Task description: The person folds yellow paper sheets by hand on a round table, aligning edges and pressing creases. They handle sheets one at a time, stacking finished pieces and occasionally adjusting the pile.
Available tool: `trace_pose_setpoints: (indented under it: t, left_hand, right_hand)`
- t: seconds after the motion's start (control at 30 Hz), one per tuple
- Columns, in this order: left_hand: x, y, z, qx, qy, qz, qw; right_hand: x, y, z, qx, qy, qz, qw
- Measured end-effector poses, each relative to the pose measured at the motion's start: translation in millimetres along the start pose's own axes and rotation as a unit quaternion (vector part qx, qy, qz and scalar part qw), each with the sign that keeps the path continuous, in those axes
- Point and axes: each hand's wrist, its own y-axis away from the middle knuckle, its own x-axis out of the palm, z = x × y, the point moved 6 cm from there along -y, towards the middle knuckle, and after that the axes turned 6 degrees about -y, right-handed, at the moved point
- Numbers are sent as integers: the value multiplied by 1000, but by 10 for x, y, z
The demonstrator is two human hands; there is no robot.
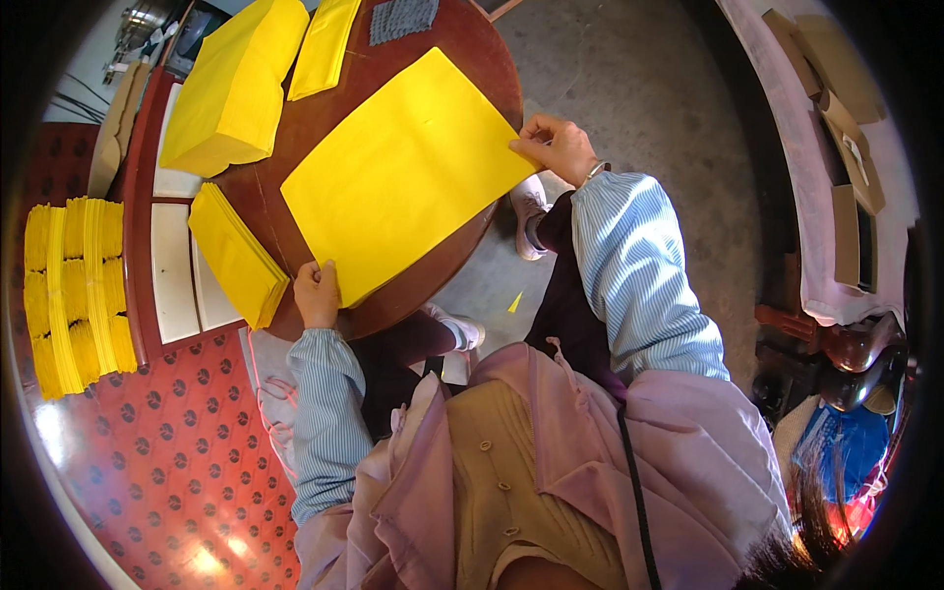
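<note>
A large stack of yellow paper sheets [408, 172] lies on the round dark-red table [442, 280] before me. My right hand [559, 147] pinches the right corner of the top sheet between thumb and fingers. At the near-left corner my left hand [317, 293] is closed over the stack's edge, thumb on top; its other fingers are partly hidden. Just left of that hand lies a folded yellow paper bundle [236, 258]. Farther back stand a tall yellow paper stack [236, 88] and a narrow folded yellow bundle [324, 44].
A grey textured cloth [403, 20] lies at the table's far edge. On the left, many yellow bundles [79, 295] are piled beside a red-framed white panel [177, 256]. A yellow scrap [515, 302] is on the concrete floor [649, 108]. Open cardboard boxes [855, 147] stand along the right.
</note>
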Motion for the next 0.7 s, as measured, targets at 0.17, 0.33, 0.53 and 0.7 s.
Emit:
trace_pose_setpoints:
  t: [0.17,0.33,0.53,0.7]
  left_hand:
    - [-27,63,-188,50,-44,-51,996]
    - [-98,48,-314,88,-68,-78,991]
    - [-163,-46,-308,107,-105,-41,988]
    - [-221,-118,-206,66,-43,-19,997]
  right_hand:
    - [6,-30,-51,24,-34,13,999]
    - [31,-24,-49,42,-25,20,999]
    - [41,49,-45,67,-56,30,996]
    - [45,8,-121,63,-49,28,996]
